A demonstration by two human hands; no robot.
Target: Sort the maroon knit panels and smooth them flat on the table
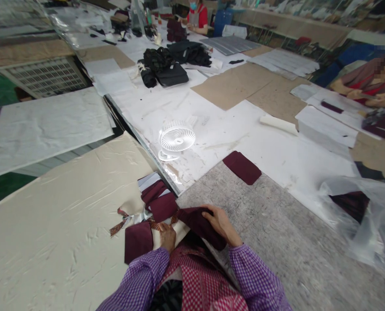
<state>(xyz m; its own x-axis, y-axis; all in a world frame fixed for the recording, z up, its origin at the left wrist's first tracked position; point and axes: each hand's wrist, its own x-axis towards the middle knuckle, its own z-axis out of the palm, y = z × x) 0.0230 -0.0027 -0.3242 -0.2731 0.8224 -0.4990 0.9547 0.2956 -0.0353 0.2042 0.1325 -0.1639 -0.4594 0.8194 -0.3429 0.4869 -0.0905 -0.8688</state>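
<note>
My right hand (220,222) grips a dark maroon fabric piece (202,224) by its upper right side, thumb and fingers closed on it. The piece hangs over the table edge close to my body. My left hand (167,236) lies lower left, its fingers curled down at cream cloth beside a brown patterned strip (155,224); whether it pinches anything is hidden. Left of it rests a maroon square (138,242). Just above, a fanned stack of maroon and pale pieces (160,198) sits on the cream-covered table (65,216). A patterned ribbon (117,228) trails to the left.
A white fan (178,140) stands on the white table ahead. One maroon panel (242,167) lies at the grey board's (292,242) far edge. A clear plastic bag (367,224) is at right, dark bags (169,62) farther back. Two people sit beyond, one at right.
</note>
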